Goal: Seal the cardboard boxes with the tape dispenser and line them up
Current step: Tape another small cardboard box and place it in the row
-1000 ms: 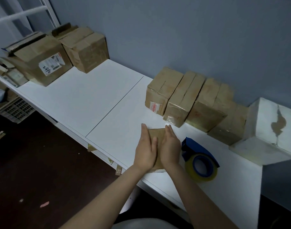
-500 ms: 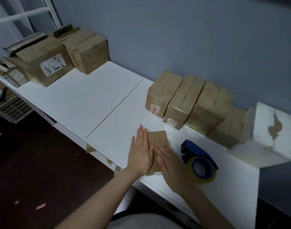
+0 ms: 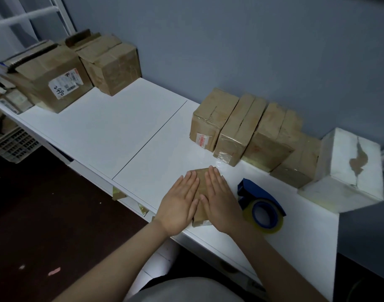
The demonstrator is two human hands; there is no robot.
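Note:
A small flat cardboard box (image 3: 201, 186) lies near the front edge of the white table (image 3: 112, 131). My left hand (image 3: 179, 203) and my right hand (image 3: 221, 203) press flat on its top, side by side, fingers straight. Most of the box is hidden under them. A blue tape dispenser (image 3: 260, 203) with a clear tape roll lies on the table just right of my right hand. A row of brown cardboard boxes (image 3: 241, 131) stands against the wall behind.
A white box with a torn patch (image 3: 347, 171) ends the row on the right. Larger cardboard boxes (image 3: 56, 83) stand at the far left of the table. A plastic crate (image 3: 12, 144) sits below the left end. Tape scraps hang on the front edge (image 3: 119, 192).
My right hand slid down the box top, then moved back up. Both palms now lie flat side by side, spread wider over the box.

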